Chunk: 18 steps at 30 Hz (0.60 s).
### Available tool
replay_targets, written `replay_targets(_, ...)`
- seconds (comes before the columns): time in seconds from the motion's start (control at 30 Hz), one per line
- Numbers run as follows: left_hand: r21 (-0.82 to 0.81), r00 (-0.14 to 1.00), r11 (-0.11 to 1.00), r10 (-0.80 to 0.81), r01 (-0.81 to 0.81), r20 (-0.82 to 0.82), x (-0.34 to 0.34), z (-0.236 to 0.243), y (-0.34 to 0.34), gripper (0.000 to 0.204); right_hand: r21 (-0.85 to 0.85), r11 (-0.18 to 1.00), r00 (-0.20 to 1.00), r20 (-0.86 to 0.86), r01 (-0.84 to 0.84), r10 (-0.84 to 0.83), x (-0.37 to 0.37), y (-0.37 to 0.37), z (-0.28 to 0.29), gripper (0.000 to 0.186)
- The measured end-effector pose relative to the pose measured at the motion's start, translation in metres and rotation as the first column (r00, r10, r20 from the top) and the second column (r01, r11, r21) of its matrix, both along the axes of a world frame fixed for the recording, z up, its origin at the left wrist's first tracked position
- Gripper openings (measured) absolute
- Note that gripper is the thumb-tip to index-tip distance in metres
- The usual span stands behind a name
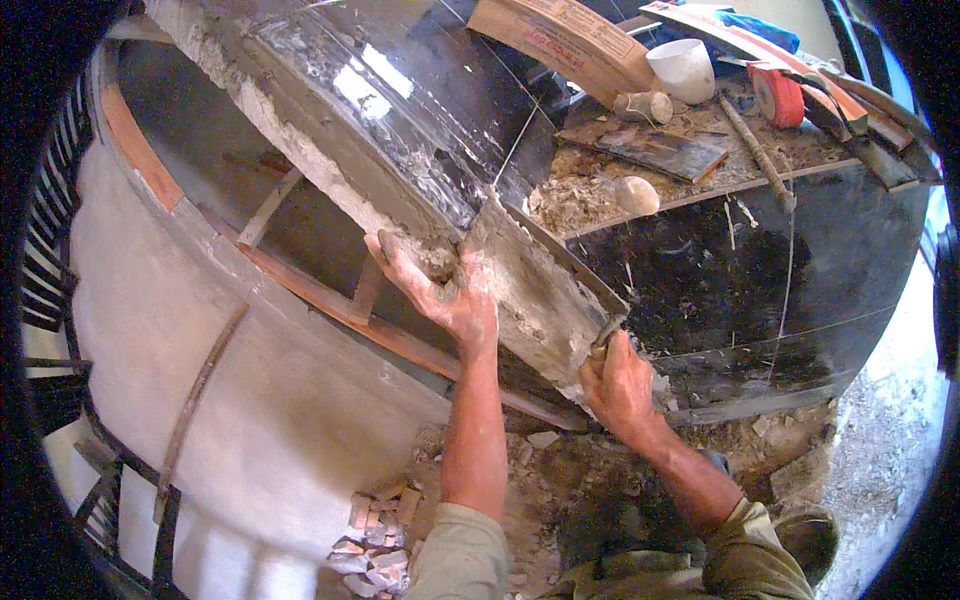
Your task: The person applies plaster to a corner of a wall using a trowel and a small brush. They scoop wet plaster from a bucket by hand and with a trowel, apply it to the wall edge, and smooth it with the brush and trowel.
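My left hand (455, 295) is at the rough edge of a mortar-covered ledge (370, 175), fingers and thumb spread, with wet grey mortar (435, 262) against them. The palm and fingertips are smeared with it. My right hand (622, 385) is closed round the handle of a tool with a bent metal shank (604, 338), seemingly a trowel; its blade is hard to make out. That hand is at the lower right end of a mortar-coated strip (535, 290). Beside the strip runs the raised edge of a dark slab (575, 262).
Glossy black tiles (430, 90) cover the upper surface and front face (740, 290). On top lie a cardboard box (570, 45), white cup (682, 70), red tape roll (775, 97) and wooden stick (755, 150). Brick rubble (375, 560) lies below, near a curved pale wall (270, 400).
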<state>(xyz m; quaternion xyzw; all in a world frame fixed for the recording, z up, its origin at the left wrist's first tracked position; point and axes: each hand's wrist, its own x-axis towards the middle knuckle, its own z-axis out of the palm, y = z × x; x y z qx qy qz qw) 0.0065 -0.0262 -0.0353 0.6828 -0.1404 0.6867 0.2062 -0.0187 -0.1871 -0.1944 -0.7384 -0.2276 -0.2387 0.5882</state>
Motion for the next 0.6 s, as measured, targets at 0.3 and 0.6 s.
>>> replay_targets(0.3,0.062,1.000,0.998,0.017,-0.017,0.000,-0.002,0.004,0.005,0.096,-0.034,0.996,0.991,-0.106,-0.080,0.076,-0.038,-0.036,-0.020,0.033)
replay_targets(0.6,-0.140,0.974,0.981,-0.157,0.135,-0.163,-0.074,-0.055,-0.047,0.089,-0.101,0.994,0.999,0.026,0.045,-0.043,-0.055,-0.041,-0.024,0.031)
